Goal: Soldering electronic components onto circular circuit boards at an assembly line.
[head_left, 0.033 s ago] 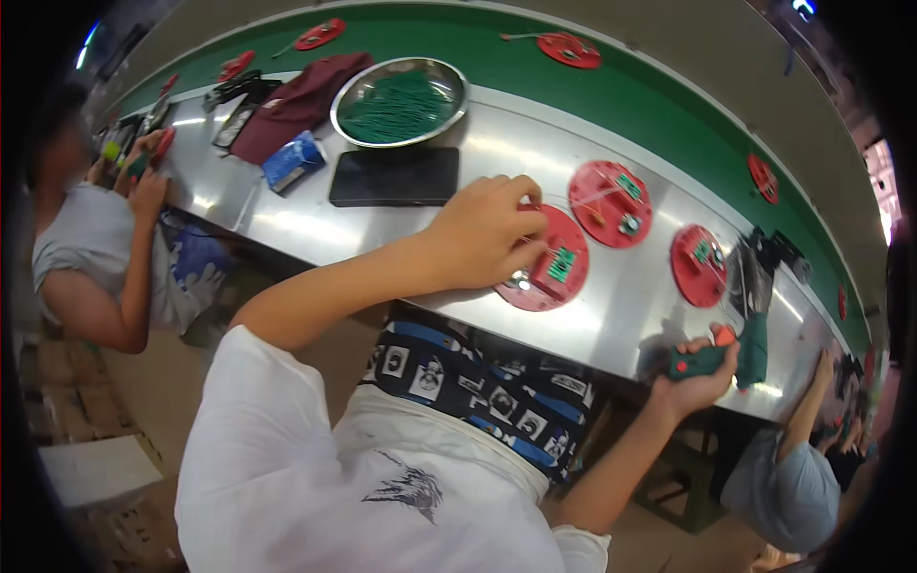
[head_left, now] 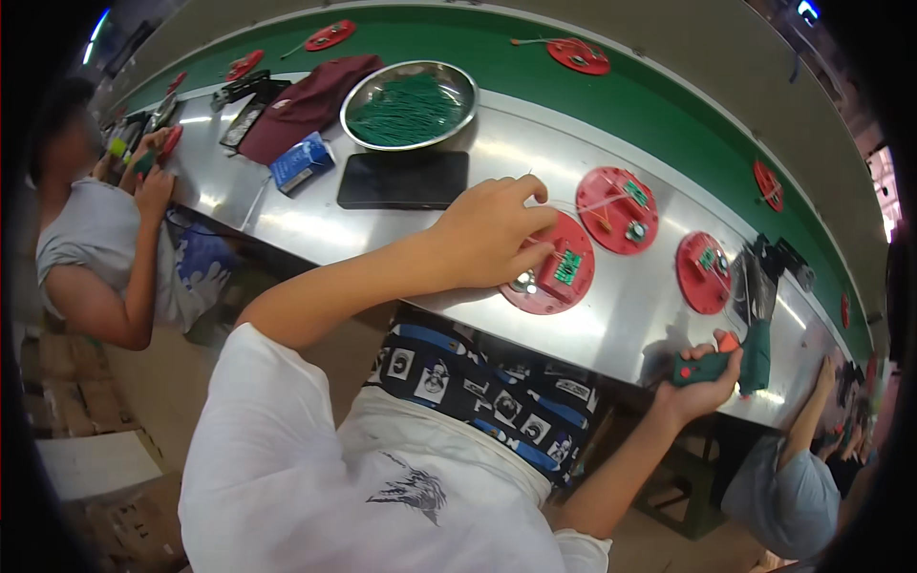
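Observation:
My left hand (head_left: 495,229) rests over a round red plastic disc (head_left: 580,289) at the table's near edge. Its fingers are bent around thin pale wires beside the disc's green circuit board (head_left: 567,267); what exactly they grip is hidden. A shiny round metal part (head_left: 522,281) shows under the thumb. My right hand (head_left: 702,387) is closed around the grip of a dark green pistol-shaped power tool (head_left: 756,355) with an orange trigger. Two more red discs with green boards lie nearby: one (head_left: 594,215) just behind, another (head_left: 696,283) further right.
A metal bowl (head_left: 469,116) of green wires, a black phone (head_left: 404,193), a blue box (head_left: 295,181) and a maroon cap (head_left: 290,119) stand left on the steel table (head_left: 382,234). Behind runs a green belt (head_left: 669,107) with red discs. People sit at both sides.
The whole view has shifted slightly to the right. Both hands keep the same places relative to the disc and the tool.

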